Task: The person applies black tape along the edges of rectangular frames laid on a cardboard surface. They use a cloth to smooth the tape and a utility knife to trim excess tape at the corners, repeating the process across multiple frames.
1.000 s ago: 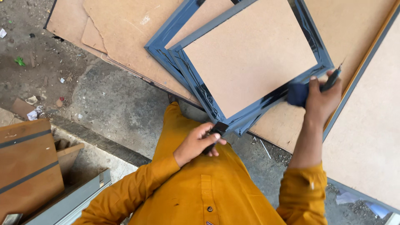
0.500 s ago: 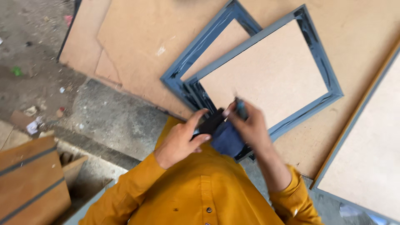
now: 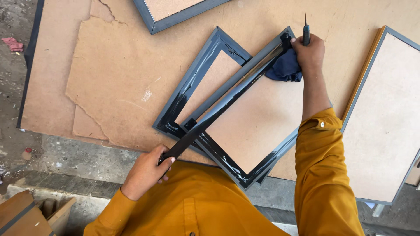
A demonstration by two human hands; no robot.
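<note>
Left hand [image 3: 146, 171] grips the near end of a black tape strip [image 3: 218, 111], which runs taut along the upper frame's [image 3: 258, 126] long side. Right hand [image 3: 308, 52] presses a dark blue cloth [image 3: 285, 69] onto the strip's far end at the frame corner and also holds a thin cutting tool [image 3: 306, 30], blade pointing away. A second dark frame [image 3: 197, 83] lies beneath, skewed. Both rest on a brown board surface [image 3: 109, 74]. A further framed panel [image 3: 385, 118] lies at the surface's right edge, another frame [image 3: 175, 13] at the far edge
</note>
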